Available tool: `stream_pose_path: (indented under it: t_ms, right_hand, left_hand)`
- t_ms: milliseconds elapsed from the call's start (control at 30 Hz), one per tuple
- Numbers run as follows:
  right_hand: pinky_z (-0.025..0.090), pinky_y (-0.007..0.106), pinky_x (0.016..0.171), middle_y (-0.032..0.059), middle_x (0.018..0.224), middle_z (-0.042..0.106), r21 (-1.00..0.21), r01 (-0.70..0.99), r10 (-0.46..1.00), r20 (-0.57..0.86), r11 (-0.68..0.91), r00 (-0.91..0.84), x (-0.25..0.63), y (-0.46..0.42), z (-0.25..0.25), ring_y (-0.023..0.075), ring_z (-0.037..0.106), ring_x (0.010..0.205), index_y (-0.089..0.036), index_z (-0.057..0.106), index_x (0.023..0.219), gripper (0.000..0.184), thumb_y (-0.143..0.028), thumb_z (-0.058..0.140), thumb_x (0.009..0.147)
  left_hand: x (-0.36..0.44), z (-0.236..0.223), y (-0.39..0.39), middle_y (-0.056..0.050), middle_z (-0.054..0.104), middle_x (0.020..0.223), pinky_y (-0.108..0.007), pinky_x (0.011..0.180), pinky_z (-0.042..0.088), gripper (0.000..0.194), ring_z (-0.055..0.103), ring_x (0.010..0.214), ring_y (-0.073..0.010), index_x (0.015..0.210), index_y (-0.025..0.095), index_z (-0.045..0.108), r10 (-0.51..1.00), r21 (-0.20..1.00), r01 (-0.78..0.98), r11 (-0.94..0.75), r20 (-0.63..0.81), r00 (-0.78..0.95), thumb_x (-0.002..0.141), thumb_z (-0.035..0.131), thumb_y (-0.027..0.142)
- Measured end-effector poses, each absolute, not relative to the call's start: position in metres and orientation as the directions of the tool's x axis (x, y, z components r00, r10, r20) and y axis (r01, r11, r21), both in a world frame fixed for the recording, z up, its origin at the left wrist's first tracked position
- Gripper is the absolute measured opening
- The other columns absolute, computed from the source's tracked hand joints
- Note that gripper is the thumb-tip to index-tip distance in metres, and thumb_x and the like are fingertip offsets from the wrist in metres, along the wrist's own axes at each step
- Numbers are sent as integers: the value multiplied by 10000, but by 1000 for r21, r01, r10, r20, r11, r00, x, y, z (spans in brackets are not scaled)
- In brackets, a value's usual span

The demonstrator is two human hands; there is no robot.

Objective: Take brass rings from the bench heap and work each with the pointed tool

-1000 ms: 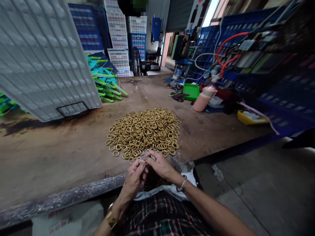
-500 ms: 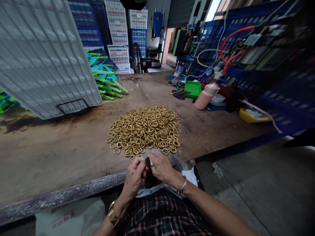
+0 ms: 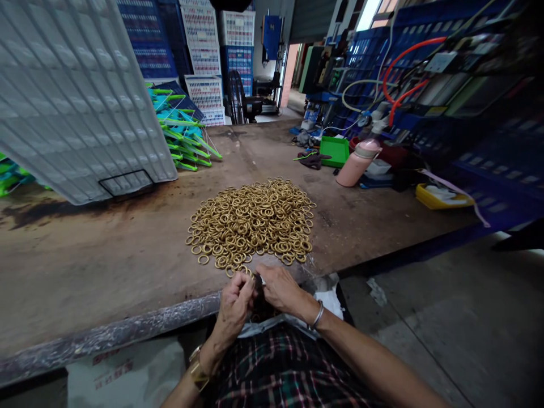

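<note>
A broad heap of small gold-coloured rings (image 3: 255, 218) lies on the table near its front edge. Just below the heap, my left hand (image 3: 236, 294) is closed in a pinch, fingertips beside the nearest rings; what it pinches is too small to make out. My right hand (image 3: 278, 289) faces it, fingers curled and closed, with a speck of white showing at the fingertips. Between the two hands is a dark gap over my lap, where a ring or two seem to show. A pale cloth or bag edge (image 3: 276, 324) spreads across my lap beneath the hands.
A grey ribbed plastic crate (image 3: 89, 102) stands tilted at left, beside green and turquoise plastic parts (image 3: 187, 136). On the right are a green tray (image 3: 334, 151), a pink bottle (image 3: 358, 164), dark gloves (image 3: 312, 160) and a yellow tray (image 3: 442, 198). The table's front edge (image 3: 127, 328) runs past my lap.
Both hands stay by the heap's near edge, with only slight finger movement. The view has shifted a little; the ring heap looks the same.
</note>
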State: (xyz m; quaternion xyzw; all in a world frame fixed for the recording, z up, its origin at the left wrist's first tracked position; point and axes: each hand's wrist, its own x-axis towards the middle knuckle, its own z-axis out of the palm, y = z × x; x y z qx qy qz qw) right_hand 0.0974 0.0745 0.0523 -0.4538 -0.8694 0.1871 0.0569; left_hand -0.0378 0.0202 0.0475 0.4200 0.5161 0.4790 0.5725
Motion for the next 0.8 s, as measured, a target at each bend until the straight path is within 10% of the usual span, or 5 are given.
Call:
stream_pose_path:
  t_ms: [333, 800]
  right_hand:
    - [304, 229, 621, 39, 831, 618, -467, 755, 874, 85, 459, -479, 80, 90, 40, 143, 549, 743, -181, 499, 973, 221, -116, 426, 775]
    - [278, 244, 603, 19, 838, 640, -372, 793, 856, 11, 483, -517, 51, 97, 44, 154, 570, 755, -219, 517, 969, 247, -149, 452, 740]
  left_hand:
    - [-50, 59, 15, 7, 560, 663, -155, 362, 262, 263, 411, 433, -46, 703, 153, 495, 924, 729, -608, 314, -382, 19, 744, 578, 398]
    - [-80, 43, 19, -28, 589, 697, -166, 409, 374, 146, 561, 604, -111, 657, 124, 560, 824, 491, -817, 303, -566, -35, 634, 672, 213]
